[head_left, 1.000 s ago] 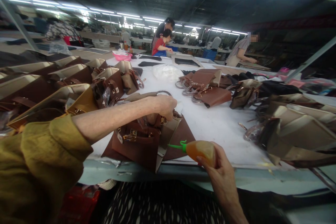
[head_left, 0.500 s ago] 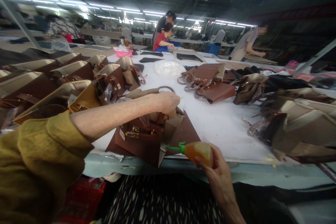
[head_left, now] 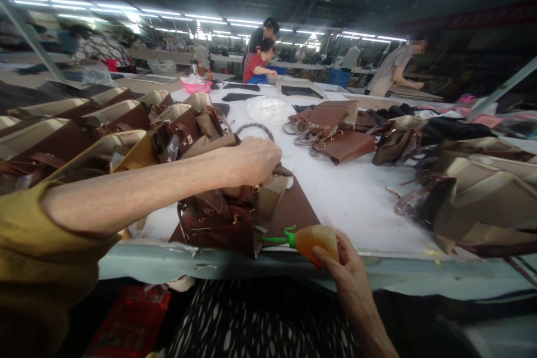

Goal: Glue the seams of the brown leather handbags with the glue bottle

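Observation:
A brown handbag [head_left: 226, 229] with gold fittings lies before me at the table's front edge, its beige lining showing on the right side. My left hand [head_left: 258, 161] is closed on the bag's upper edge, fingers curled down and partly hidden. My right hand [head_left: 342, 260] grips a squeeze bottle [head_left: 314, 243] of amber liquid, held on its side. The bottle's green nozzle [head_left: 279, 240] points left, its tip at the bag's lower right corner; whether it touches I cannot tell. A dark curved handle [head_left: 255, 126] stands up behind my left hand.
Rows of open brown bags [head_left: 113, 114] stand at left. More bags [head_left: 335, 134] lie beyond, and others [head_left: 482, 196] stand at right. A clear plastic bag [head_left: 268, 107] and a pink basin [head_left: 196, 86] are farther back. Co-workers [head_left: 258, 59] work across the table.
My left hand has shifted slightly left, and the bag's front and straps have tipped toward me. A curved handle shows more fully behind it. My right hand and bottle have barely moved.

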Motion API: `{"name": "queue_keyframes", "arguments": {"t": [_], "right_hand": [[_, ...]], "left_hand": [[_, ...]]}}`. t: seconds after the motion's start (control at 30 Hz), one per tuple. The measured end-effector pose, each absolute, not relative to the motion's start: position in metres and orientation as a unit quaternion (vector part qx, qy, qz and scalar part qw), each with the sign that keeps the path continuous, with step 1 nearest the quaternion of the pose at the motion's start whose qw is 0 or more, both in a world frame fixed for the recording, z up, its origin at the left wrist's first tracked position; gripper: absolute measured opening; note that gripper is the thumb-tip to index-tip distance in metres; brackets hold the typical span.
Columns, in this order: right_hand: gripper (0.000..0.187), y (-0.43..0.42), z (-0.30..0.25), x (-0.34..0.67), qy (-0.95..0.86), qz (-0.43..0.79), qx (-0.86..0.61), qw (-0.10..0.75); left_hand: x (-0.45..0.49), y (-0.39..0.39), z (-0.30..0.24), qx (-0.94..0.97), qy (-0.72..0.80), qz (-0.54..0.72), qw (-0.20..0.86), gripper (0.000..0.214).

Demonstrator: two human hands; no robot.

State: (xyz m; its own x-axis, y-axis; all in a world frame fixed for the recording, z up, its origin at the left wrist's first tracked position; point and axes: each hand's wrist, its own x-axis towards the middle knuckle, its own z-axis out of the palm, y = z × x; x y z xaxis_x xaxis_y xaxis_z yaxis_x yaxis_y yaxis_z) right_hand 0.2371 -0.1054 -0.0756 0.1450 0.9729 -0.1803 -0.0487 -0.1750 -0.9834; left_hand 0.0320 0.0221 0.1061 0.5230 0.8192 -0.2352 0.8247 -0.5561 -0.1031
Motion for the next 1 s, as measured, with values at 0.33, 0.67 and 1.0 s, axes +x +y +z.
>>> {"name": "queue_keyframes", "arguments": {"t": [0.33,0.67,1.0], "right_hand": [[0.047,-0.091,-0.073,0.237,-0.4,0.476,-0.566,0.541],[0.051,-0.069,-0.08,0.236,-0.464,0.39,-0.592,0.531],[0.051,-0.045,-0.095,0.223,-0.494,0.369,-0.606,0.502]], "left_hand": [[0.016,0.003,0.108,0.859,0.493,-0.107,-0.09,0.023],[0.009,-0.004,0.056,0.871,0.481,-0.08,-0.054,0.026],[0.006,0.001,0.05,0.88,0.469,-0.071,-0.031,0.018]]}}
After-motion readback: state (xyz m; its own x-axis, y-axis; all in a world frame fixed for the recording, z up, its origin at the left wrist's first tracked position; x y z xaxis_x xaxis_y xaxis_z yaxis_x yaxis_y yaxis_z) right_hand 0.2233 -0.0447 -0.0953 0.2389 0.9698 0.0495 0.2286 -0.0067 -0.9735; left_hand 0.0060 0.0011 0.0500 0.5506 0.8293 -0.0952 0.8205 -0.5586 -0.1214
